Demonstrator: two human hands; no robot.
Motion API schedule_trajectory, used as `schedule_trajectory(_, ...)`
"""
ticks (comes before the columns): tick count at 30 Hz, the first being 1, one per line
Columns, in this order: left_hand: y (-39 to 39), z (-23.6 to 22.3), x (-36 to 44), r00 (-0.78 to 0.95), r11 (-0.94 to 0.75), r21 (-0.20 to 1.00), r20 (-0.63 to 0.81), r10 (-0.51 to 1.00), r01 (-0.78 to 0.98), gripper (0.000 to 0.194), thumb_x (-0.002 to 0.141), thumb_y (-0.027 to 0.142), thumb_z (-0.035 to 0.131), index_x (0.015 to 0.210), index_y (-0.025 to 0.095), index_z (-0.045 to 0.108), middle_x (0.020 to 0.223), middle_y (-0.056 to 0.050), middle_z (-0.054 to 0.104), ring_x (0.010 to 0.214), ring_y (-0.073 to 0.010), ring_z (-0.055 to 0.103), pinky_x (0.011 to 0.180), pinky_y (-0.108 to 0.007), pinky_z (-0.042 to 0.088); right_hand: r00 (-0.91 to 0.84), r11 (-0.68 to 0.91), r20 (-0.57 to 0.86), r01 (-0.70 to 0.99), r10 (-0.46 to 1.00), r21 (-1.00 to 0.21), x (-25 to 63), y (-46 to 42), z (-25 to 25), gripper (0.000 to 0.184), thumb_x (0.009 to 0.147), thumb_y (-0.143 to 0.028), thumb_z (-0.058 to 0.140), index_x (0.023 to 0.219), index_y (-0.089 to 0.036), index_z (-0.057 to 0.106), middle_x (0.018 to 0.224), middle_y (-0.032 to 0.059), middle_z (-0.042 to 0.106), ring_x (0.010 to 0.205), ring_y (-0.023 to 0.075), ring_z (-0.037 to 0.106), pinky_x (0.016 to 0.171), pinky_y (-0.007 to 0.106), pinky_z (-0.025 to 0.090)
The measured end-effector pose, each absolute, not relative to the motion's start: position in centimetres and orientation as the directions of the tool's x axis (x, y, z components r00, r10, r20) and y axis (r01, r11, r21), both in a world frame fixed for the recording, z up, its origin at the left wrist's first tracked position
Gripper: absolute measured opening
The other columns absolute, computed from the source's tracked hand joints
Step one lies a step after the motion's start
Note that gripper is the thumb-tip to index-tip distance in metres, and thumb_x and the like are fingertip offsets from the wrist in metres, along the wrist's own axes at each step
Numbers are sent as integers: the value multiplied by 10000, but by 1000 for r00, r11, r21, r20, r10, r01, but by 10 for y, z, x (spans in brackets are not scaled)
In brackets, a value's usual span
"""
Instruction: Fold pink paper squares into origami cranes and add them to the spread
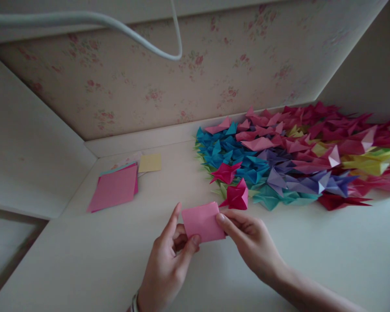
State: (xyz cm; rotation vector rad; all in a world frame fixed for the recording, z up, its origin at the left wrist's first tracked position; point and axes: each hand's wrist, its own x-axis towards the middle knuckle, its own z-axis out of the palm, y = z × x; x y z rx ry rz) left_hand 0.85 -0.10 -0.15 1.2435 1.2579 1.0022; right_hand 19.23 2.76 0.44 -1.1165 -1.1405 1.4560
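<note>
The folded pink paper lies directly between the two hands, in front of the wrists. It spans from the left hand on one side to the right hand on the other, with its broad face turned up towards the viewer. Its outline is close to square; a long axis cannot be established with certainty, though the wider dimension appears to run from hand to hand. Neither hand is nearer: both are in contact with it.

Left hand: pinched on the paper, thumb over the near edge, index finger raised clear of the far left corner, remaining fingers curled beneath and partly hidden. Right hand: closed on the right edge, thumb on the upper face, fingers bent behind; their exact contact is not visible. The hands are apart from each other, joined only through the paper. Whether the paper touches the table cannot be determined.

Surroundings: a magenta folded figure sits just beyond the right hand, at the edge of a multicoloured pile of folded figures extending away to its right. Beyond the left hand and further left lie a stack of pink sheets and a small yellow sheet.
</note>
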Motion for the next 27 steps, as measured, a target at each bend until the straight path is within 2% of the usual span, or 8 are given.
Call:
schedule_trajectory(2, -1, -1, 9, 112, 116, 988, -128, 985, 105, 679, 931, 332, 606, 1510, 180, 285, 924, -52, 734, 793, -174, 688, 736, -266, 560, -113, -85, -75, -92, 991, -992, 193, 27, 5, 320, 887, -421, 640, 710, -157, 683, 661, 7, 624, 604, 133, 535, 540, 221, 415)
schedule_trajectory(6, 3, 3, 9, 109, 166, 983, -174, 979, 80, 540, 912, 350, 637, 1384, 170, 446, 931, -57, 744, 805, -172, 695, 743, -256, 550, -84, -44, -42, -26, 996, -999, 193, 27, 2, 331, 902, -432, 611, 710, -166, 656, 662, 9, 591, 604, 139, 503, 525, 229, 376)
schedule_trajectory(8, 5, 6, 9, 150, 210, 974, -221, 964, 88, 409, 903, 375, 643, 1247, 164, 575, 931, -70, 754, 815, -186, 710, 742, -266, 560, -75, -36, -36, 3, 997, -999, 194, 27, 1, 327, 911, -432, 597, 736, -165, 668, 670, 11, 577, 611, 142, 489, 525, 233, 363)
schedule_trajectory(10, 6, 8, 9, 191, 238, 963, -259, 947, 126, 279, 897, 398, 641, 1019, 151, 681, 865, -80, 764, 791, -200, 721, 713, -269, 569, -66, -28, -29, 20, 997, -999, 195, 27, 0, 321, 916, -427, 591, 753, -163, 673, 673, 11, 561, 617, 143, 473, 527, 236, 353)
schedule_trajectory(13, 6, 9, 10, 172, 239, 957, -267, 948, 167, 272, 879, 415, 654, 816, 154, 698, 753, -75, 761, 727, -199, 722, 663, -255, 568, -67, -13, -14, 13, 998, -1000, 195, 26, 0, 313, 920, -414, 590, 748, -163, 661, 667, 7, 546, 618, 139, 461, 530, 232, 350)
schedule_trajectory(21, 5, 9, 10, 133, 254, 951, -278, 951, 177, 286, 864, 433, 666, 792, 158, 689, 688, -62, 736, 646, -185, 700, 593, -243, 548, -36, -5, -5, -2, 999, -1000, 191, 25, -4, 282, 908, -409, 613, 773, -166, 660, 699, 20, 594, 639, 146, 505, 547, 227, 382)
schedule_trajectory(27, 6, 12, 10, 148, 305, 946, -318, 936, 106, 291, 855, 425, 686, 791, 141, 694, 726, -66, 738, 657, -170, 694, 600, -237, 551, -40, 2, 1, 13, 999, -1000, 190, 26, -8, 274, 918, -402, 602, 778, -177, 674, 711, 25, 613, 649, 153, 516, 560, 233, 402)
